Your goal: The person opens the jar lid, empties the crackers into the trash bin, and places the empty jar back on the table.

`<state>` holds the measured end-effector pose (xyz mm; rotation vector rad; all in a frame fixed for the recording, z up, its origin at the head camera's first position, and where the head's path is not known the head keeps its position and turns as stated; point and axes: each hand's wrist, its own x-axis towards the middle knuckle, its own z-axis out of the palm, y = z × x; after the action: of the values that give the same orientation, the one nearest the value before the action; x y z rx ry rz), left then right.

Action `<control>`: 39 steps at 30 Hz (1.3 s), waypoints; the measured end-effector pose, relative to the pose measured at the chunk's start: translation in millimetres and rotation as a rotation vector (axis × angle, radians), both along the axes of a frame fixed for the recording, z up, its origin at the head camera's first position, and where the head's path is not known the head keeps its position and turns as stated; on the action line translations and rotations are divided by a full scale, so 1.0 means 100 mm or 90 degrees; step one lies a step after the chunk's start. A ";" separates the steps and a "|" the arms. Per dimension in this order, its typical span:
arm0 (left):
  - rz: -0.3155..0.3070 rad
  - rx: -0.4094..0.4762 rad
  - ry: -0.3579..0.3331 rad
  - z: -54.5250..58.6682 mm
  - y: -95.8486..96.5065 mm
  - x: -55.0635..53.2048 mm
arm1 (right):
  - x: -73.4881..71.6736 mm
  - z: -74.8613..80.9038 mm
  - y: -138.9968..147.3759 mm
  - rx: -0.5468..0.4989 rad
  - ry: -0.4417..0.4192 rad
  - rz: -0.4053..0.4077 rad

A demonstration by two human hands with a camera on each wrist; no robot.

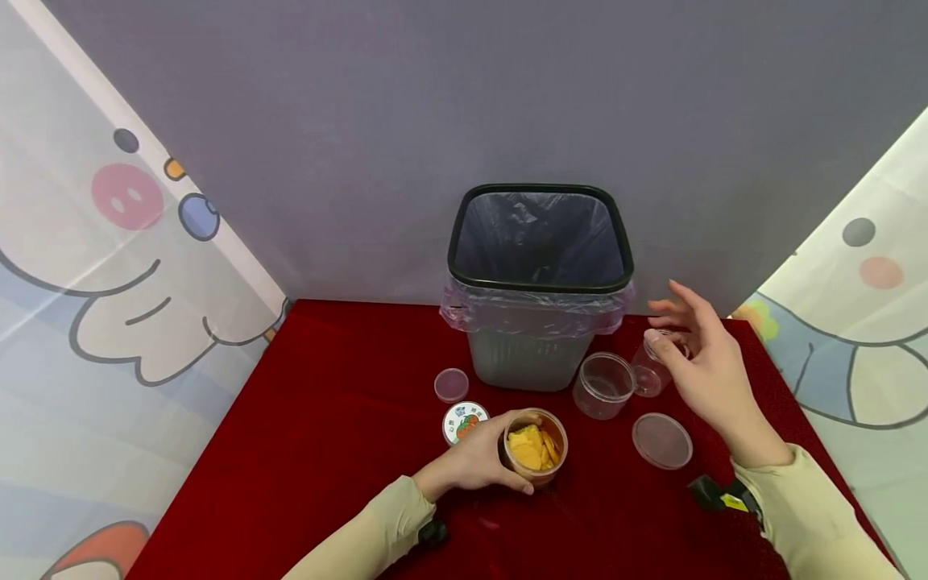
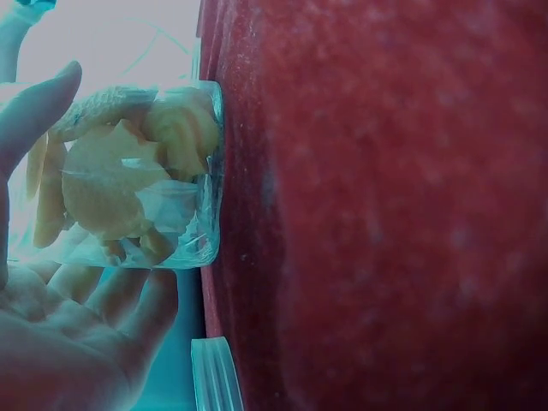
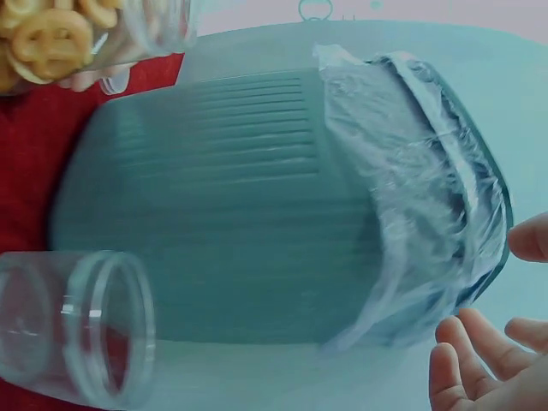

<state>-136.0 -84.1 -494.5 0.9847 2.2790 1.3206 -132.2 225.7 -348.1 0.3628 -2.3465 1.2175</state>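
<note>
In the head view my left hand [image 1: 478,457] grips an uncapped clear plastic jar [image 1: 536,477] from its left side. Yellow-orange snack pieces [image 1: 532,448] fill part of it; the left wrist view shows several of these snack pieces [image 2: 111,184] through the wall. My right hand [image 1: 699,354] is raised at the right with its fingers spread and nothing in them. Below and behind it is a small clear jar [image 1: 648,374], partly hidden by the hand. The right wrist view shows the right hand's fingers [image 3: 479,355] apart from the bin.
A grey-green bin [image 1: 529,358] with a black rim and plastic liner stands at the back. To its right is an uncapped clear jar [image 1: 603,391]. On the red cloth [image 1: 326,419] lie a printed white lid [image 1: 455,419], a small clear lid [image 1: 451,385] and a larger clear lid [image 1: 662,441].
</note>
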 end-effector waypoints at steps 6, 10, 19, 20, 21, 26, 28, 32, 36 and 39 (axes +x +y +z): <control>0.002 -0.009 0.006 -0.02 0.00 -0.01 | -0.07 0.24 -0.10 0.058 -0.007 0.026; 0.002 -0.006 0.002 -0.03 0.00 0.00 | -0.12 0.41 -0.17 0.110 -0.041 0.038; 0.000 -0.003 -0.008 0.00 0.00 0.01 | -0.25 0.63 -0.23 0.200 -0.134 0.032; 0.000 -0.002 -0.010 0.00 0.00 0.01 | -0.26 0.64 -0.23 0.207 -0.140 0.035; 0.000 -0.003 -0.009 0.00 0.00 0.01 | -0.27 0.64 -0.23 0.212 -0.145 0.037; -0.001 -0.004 -0.005 -0.01 0.00 0.01 | -0.29 0.68 -0.24 0.233 -0.163 0.041; -0.001 -0.002 -0.003 -0.01 0.00 0.02 | -0.31 0.71 -0.24 0.240 -0.177 0.042; 0.000 -0.002 -0.001 -0.01 0.00 0.02 | -0.34 0.79 -0.25 0.256 -0.216 0.049; 0.002 -0.005 -0.003 -0.01 0.00 0.02 | -0.37 0.86 -0.25 0.276 -0.254 0.049; 0.002 -0.004 -0.004 -0.01 0.00 0.03 | -0.39 0.91 -0.27 0.294 -0.279 0.047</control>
<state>-133.1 -84.0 -495.6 0.9741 2.2803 1.3149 -171.0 198.9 -257.4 0.3616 -3.0237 0.8331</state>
